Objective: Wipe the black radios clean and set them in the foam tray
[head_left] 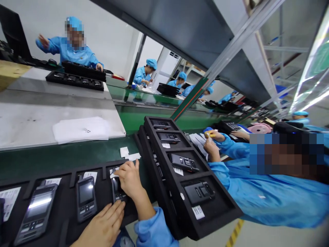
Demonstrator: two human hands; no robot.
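A black handheld phone point(116, 188) with a keypad lies in a slot of the black foam tray point(67, 185) in front of me. My left hand point(104, 223) rests with its fingers stretched out over the phone's lower end. My right hand point(131, 178) bends over the upper end, its fingertips closed on a small white piece point(113, 173); whether this is a label or a wipe I cannot tell. To the left, a smaller phone point(86, 199) and a larger phone point(37, 212) lie screen up in the same tray, with printed white labels beside them.
Stacked foam trays point(177, 181) with several phones, mostly back up, stand at my right. White paper scraps point(130, 154) lie beyond my right hand, white sheets point(81, 129) farther left. A co-worker in blue point(267, 199) sits close on the right; others work across the green bench point(144, 120).
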